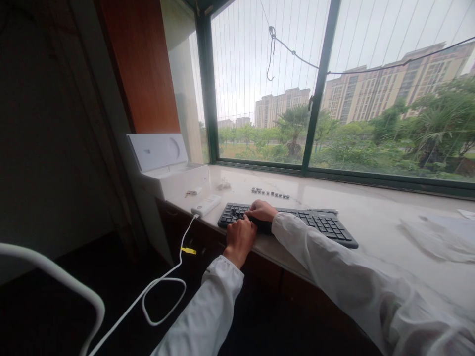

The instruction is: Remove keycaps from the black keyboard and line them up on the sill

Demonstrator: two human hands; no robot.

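Observation:
A black keyboard (328, 226) lies along the front of the windowsill, with some gaps among the keys at its left part. My left hand (240, 240) is closed at its front edge, fingers curled over the keys. Just beyond it, my right hand (261, 210) reaches across the keyboard, fingertips pinched together close to my left thumb. Whatever is between the fingers of either hand is too small or hidden. Small loose keycaps (272, 193) stand in two short rows behind the keyboard.
At the left are an open white box (181, 179), a white power strip (206, 205) with its cable (163, 278) hanging over the edge, and a small metal item (193, 192). Crumpled clear plastic (438, 240) lies at right. The window (260, 99) rises behind.

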